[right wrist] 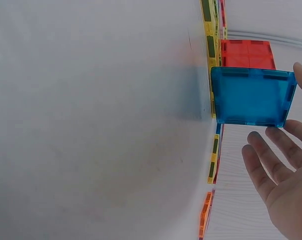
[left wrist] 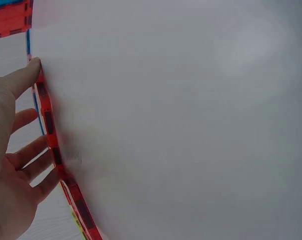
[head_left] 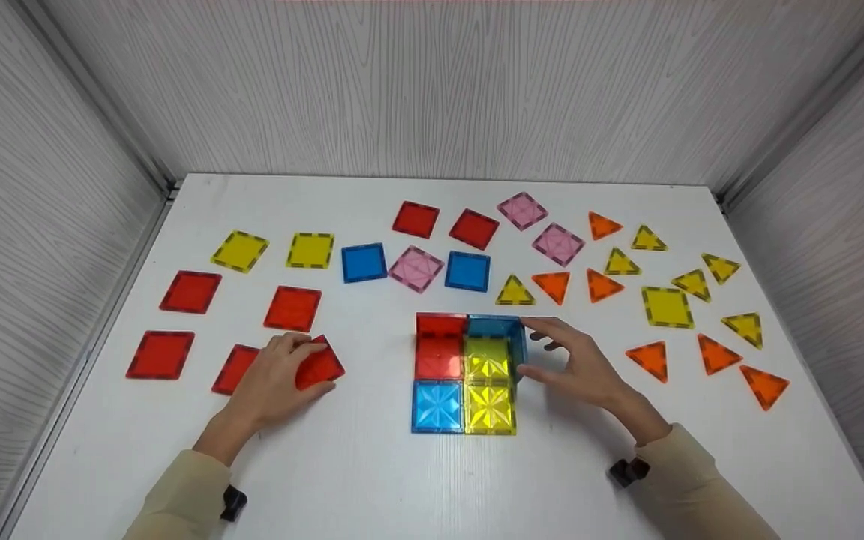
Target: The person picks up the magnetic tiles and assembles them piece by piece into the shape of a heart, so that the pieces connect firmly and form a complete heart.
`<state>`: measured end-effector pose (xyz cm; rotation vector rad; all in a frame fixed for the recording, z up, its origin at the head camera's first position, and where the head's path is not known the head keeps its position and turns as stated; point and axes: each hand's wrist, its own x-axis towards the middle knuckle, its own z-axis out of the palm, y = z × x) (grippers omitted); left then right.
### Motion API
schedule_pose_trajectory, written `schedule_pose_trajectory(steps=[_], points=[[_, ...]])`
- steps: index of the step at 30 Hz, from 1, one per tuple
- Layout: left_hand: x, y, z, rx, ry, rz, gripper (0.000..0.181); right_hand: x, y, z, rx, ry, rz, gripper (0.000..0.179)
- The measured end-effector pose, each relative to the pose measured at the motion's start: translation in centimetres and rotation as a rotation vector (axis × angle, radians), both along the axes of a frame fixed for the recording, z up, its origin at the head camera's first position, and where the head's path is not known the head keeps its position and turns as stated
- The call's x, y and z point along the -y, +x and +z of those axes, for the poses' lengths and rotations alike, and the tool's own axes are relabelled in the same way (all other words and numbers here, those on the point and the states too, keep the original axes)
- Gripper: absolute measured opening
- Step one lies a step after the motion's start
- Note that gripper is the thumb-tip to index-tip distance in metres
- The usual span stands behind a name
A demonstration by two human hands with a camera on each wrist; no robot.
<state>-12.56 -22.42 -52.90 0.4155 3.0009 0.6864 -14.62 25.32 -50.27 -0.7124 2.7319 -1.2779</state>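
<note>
In the head view my left hand (head_left: 271,386) holds a red square tile (head_left: 319,366) by its edges, thumb on the near side and fingers on the far side. Edge-on in the left wrist view, that red tile (left wrist: 51,127) stays close over the table. My right hand (head_left: 578,364) spans an upright blue square tile (right wrist: 253,96), thumb and index fingertips at its two outer corners; its other fingers are spread. This tile is the right wall of a small build: a flat base of red, blue and yellow tiles (head_left: 490,409), with red (head_left: 441,325) and blue (head_left: 488,327) tiles upright along the back.
Several red tiles (head_left: 160,355) lie at the left, one partly under my left hand. Yellow (head_left: 310,250), blue (head_left: 364,262) and pink (head_left: 415,268) squares lie behind the build. Orange (head_left: 764,386) and yellow (head_left: 744,328) triangles surround a yellow square (head_left: 667,307) at the right.
</note>
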Motion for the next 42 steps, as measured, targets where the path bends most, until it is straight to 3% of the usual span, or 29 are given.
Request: schedule_pose_trajectory(steps=[4, 7, 15, 19, 23, 34, 38, 42], points=[[-0.5, -0.3, 0.2, 0.012, 0.024, 0.021, 0.064, 0.0, -0.1, 0.1, 0.003, 0.011, -0.005, 0.069], [-1.5, -0.6, 0.7, 0.056, 0.093, 0.057, 0.062, 0.0, -0.1, 0.0, -0.009, 0.017, -0.005, 0.068], [-6.1, -1.3, 1.7, 0.166, 0.449, 0.196, 0.051, 0.0, -0.1, 0.1, 0.003, -0.007, 0.005, 0.068], [-8.3, -1.4, 1.6, 0.209, 0.616, 0.246, 0.044, -0.1, -0.1, 0.1, 0.014, -0.012, 0.009, 0.069], [-10.1, -1.3, 1.4, 0.246, 0.726, 0.272, 0.041, -0.1, -0.1, 0.1, 0.012, -0.012, 0.010, 0.069], [-13.1, -1.8, 1.2, 0.358, 0.913, 0.311, 0.037, -0.1, -0.2, 0.0, 0.001, -0.005, 0.002, 0.068], [-13.8, -1.7, 1.0, 0.405, 0.922, 0.342, 0.041, -0.1, -0.2, 0.0, 0.004, -0.009, 0.011, 0.068], [-14.3, -1.7, 0.9, 0.408, 0.908, 0.348, 0.045, -0.1, -0.2, 0.0, -0.012, -0.022, 0.023, 0.068]])
